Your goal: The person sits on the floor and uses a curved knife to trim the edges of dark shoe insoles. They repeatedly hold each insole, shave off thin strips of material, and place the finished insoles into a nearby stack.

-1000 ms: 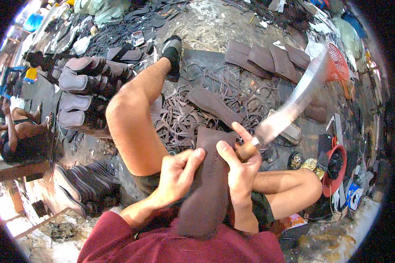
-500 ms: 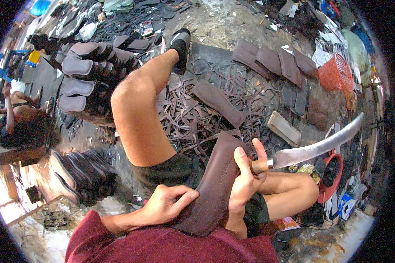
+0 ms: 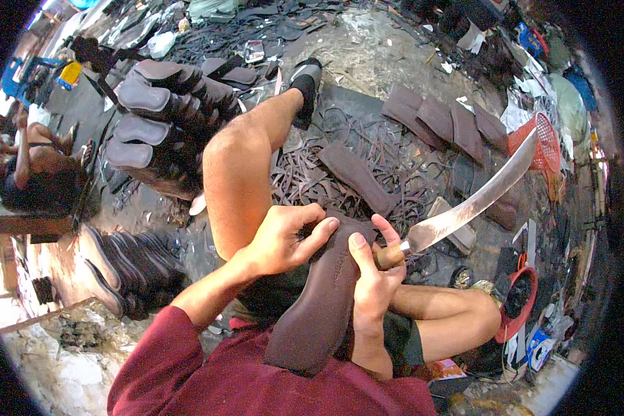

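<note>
Dark brown, the sole (image 3: pixel 312 298) lies lengthwise in front of me, between my two hands, its near end over the front of my maroon shirt (image 3: pixel 256 378) and its far end above my lap. My right hand (image 3: pixel 376 279) has it by the right edge, thumb on the upper face, and in the same grip holds the knife (image 3: pixel 475 211) by its wooden handle. The forefinger stands up, and the curved blade points away to the upper right, its tip in front of the red basket (image 3: pixel 539 149). My left hand (image 3: pixel 284 239) is at the upper left edge, thumb tip at the sole and fingers curled; I cannot tell whether that grip is closed beneath.

Past the sole, thin scraps (image 3: pixel 299 179) are heaped on the floor between my legs, with a second sole (image 3: pixel 357 177) slanting across them. Farther right lie flat brown pieces (image 3: pixel 433 125), overlapping, and nearer, partly behind the blade, a pale block (image 3: pixel 462 239). A red bowl (image 3: pixel 527 305) is beyond my bent right knee. To my left are stacked soles (image 3: pixel 142 97), and nearer me a leaning row of soles (image 3: pixel 125 260). Another person (image 3: pixel 31 159) sits at the far left.
</note>
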### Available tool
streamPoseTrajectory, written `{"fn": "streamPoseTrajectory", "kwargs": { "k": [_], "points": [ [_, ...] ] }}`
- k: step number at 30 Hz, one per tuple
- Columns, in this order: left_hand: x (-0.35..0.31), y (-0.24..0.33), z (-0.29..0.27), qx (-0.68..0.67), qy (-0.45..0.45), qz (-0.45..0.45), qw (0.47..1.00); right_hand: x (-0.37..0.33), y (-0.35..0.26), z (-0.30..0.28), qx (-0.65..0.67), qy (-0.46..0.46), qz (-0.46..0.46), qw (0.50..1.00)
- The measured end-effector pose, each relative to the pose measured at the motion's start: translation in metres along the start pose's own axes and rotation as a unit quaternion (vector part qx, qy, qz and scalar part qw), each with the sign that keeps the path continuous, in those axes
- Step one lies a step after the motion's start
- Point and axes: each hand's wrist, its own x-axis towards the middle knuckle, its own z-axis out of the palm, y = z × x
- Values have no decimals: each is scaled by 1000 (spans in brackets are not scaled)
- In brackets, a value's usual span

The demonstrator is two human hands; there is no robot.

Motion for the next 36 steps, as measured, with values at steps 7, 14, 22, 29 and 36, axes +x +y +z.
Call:
{"fn": "streamPoseTrajectory", "kwargs": {
  "k": [7,14,22,29,36],
  "points": [
    [-18,1,36,-391,69,-298,868,3,13,-6,52,28,23,998],
    [-33,23,45,-727,-41,-373,575,3,10,-5,-89,8,-94,992],
    [-6,47,-78,-485,109,-272,824,2,23,-73,-212,-129,-190,950],
    [-18,36,-87,-509,91,-370,772,-10,62,-102,-343,-253,-257,868],
    [-17,32,-83,-490,85,-367,786,-20,67,-104,-370,-262,-247,856]
  ]
}}
